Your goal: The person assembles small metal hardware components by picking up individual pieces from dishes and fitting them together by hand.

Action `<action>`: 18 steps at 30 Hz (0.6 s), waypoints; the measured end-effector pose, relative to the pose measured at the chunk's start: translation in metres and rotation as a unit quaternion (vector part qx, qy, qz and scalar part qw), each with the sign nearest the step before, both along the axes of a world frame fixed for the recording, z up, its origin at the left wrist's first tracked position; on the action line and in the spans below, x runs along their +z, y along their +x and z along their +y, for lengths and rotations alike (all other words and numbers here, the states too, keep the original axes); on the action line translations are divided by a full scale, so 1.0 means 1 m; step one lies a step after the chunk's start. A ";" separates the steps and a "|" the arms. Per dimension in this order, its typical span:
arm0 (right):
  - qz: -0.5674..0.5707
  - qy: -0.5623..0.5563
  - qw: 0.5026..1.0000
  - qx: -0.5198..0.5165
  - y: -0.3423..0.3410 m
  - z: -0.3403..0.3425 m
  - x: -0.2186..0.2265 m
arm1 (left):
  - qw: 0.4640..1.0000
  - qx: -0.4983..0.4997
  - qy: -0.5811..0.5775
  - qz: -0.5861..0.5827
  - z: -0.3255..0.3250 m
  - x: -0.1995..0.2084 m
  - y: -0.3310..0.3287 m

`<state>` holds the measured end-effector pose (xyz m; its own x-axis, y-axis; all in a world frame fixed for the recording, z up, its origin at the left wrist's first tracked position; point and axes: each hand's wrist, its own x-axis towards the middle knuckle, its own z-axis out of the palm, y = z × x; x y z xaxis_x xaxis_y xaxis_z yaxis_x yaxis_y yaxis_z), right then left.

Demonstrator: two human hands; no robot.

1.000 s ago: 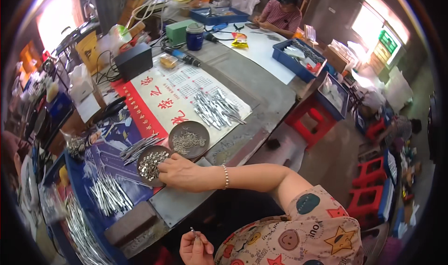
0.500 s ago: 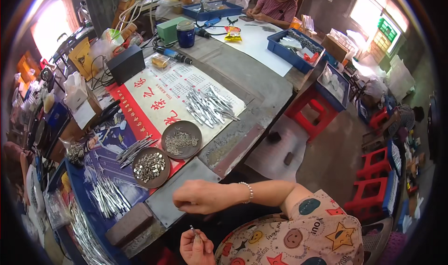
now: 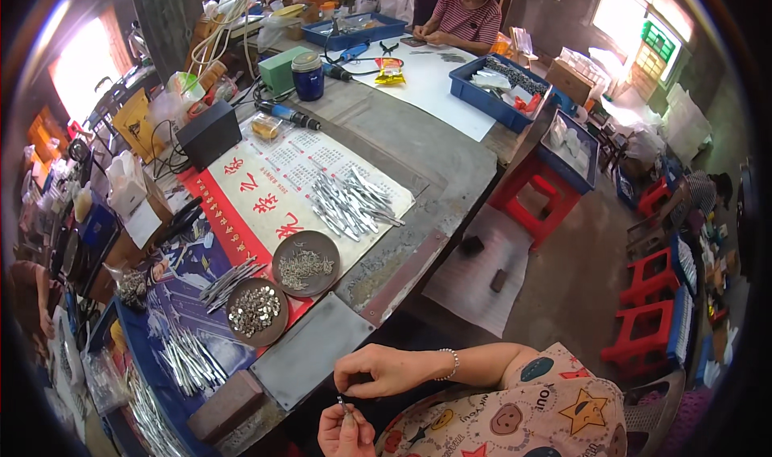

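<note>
My left hand (image 3: 347, 436) is closed round a slim metal piece (image 3: 344, 405), whose dark tip sticks up past the thumb. Just above it, my right hand (image 3: 388, 370), with a beaded bracelet on the wrist, pinches thumb and fingers together at that tip. What the right fingertips hold is too small to make out. Beyond the hands, a brown dish (image 3: 276, 331) holds small shiny metal bits. Another brown dish (image 3: 327, 286) behind it contains tiny thin metal parts. Slim silvery metal strips (image 3: 354, 203) lie heaped on the calendar sheet.
A grey metal plate (image 3: 310, 352) covers the near bench edge, beside a brown block (image 3: 228, 406). More silvery strips (image 3: 191, 357) lie to the left. A rotary hand tool (image 3: 288, 115) and blue jar (image 3: 307, 79) stand farther back. A person (image 3: 466, 14) sits across the bench.
My right hand has moved down and rightward from over the metal plate to the tip of the piece in my left hand. The view has shifted slightly.
</note>
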<state>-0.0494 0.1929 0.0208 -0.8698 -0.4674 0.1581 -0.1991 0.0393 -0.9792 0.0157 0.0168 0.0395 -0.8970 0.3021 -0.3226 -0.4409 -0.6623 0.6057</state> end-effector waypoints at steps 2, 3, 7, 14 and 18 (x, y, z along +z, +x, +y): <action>-0.016 -0.001 1.000 0.001 0.000 0.000 -0.006 | 1.000 -0.002 -0.001 0.002 0.001 0.000 -0.001; -0.023 0.002 1.000 0.004 0.000 -0.001 -0.006 | 1.000 -0.004 -0.006 0.001 0.002 0.000 -0.001; -0.034 0.003 0.999 0.017 0.000 -0.003 -0.008 | 1.000 -0.012 -0.011 -0.007 0.006 0.002 -0.001; -0.061 -0.010 0.998 0.011 0.003 -0.006 -0.012 | 1.000 -0.016 -0.015 -0.009 0.008 0.003 -0.001; -0.060 -0.014 0.998 0.007 0.005 -0.006 -0.014 | 0.999 -0.015 -0.026 -0.015 0.010 0.007 -0.001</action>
